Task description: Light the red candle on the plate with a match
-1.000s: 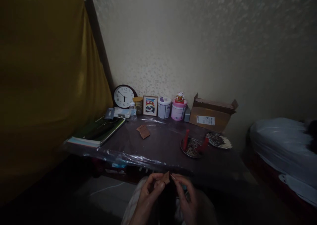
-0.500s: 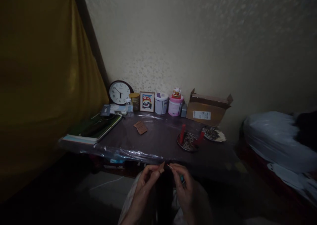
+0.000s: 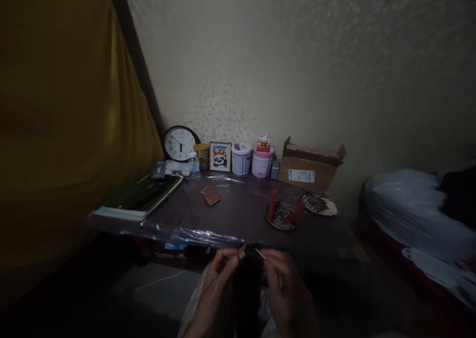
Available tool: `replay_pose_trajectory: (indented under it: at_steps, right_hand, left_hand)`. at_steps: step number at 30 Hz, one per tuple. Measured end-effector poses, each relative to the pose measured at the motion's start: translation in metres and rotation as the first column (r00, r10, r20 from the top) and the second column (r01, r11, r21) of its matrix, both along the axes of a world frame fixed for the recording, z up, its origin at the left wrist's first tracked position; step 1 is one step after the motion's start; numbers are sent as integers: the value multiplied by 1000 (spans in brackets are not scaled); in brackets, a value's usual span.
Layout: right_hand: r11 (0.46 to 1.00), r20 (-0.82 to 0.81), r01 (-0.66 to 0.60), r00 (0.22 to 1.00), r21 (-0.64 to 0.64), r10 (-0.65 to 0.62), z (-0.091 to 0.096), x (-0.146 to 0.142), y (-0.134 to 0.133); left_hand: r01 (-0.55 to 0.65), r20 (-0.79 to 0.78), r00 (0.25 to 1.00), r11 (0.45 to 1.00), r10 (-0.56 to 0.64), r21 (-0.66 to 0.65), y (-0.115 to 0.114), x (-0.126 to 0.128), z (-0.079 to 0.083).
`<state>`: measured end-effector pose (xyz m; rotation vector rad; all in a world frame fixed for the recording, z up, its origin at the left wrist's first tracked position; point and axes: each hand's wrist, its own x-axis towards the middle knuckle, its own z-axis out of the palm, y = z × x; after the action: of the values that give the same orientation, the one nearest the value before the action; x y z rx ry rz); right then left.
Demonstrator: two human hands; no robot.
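Observation:
Low in the frame, my left hand (image 3: 219, 273) pinches a small brown piece (image 3: 242, 253) between thumb and fingertips. My right hand (image 3: 278, 273) is closed on a thin pale stick (image 3: 260, 253) whose tip points up and left toward that piece. Both hands hover close together just in front of the near edge of the dark table (image 3: 241, 214), which is covered in clear plastic. The light is dim and I cannot make out finer detail of the brown piece.
On the table stand a metal dish with two red candles (image 3: 281, 215), a plate of sticks (image 3: 320, 205), brown cards (image 3: 210, 195), books (image 3: 139, 201), a clock (image 3: 179, 143), a panda picture (image 3: 220, 156), tins (image 3: 241, 158) and a cardboard box (image 3: 310, 164). A yellow curtain (image 3: 63, 130) hangs left; a bed (image 3: 416, 214) lies right.
The brown piece has turned edge-on and looks smaller in my left hand. The thin stick now shows in my right fingers. My view shifted slightly; the table things stayed put.

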<state>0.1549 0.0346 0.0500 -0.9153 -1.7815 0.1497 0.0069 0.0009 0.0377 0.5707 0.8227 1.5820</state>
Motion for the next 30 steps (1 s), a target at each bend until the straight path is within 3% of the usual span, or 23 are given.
replay_pose_trajectory:
  at_steps: [4,8,12,18,22,27,30]
  right_hand:
    - [996,22,-81,997,43,80,-26,-3,24]
    - [998,-97,49,994,38,-45,-44,-1,52]
    - [997,-150,55,988,48,-47,-34,3,51]
    - [1000,-175,4,985,20,-1,-10,-9,25]
    - [998,-92,-61,994,13,62,-2,-16,14]
    - [1000,-47,3,999,-7,-4,-7,-6,10]
    - [998,59,-38,997,-40,40,-21,-2,19]
  left_hand:
    - [-36,-39,999,999,37,39,1,2,1]
    - [14,37,999,999,-16,30,1,3,2]
    - [8,70,998,1000,-9,11,1,7,1]
    - [-4,54,999,1000,4,4,1,7,2]
    - [-28,43,999,1000,29,-9,4,6,3]
    - [-20,73,997,1000,21,-20,4,6,7]
    - [-39,46,998,999,40,-28,4,8,9]
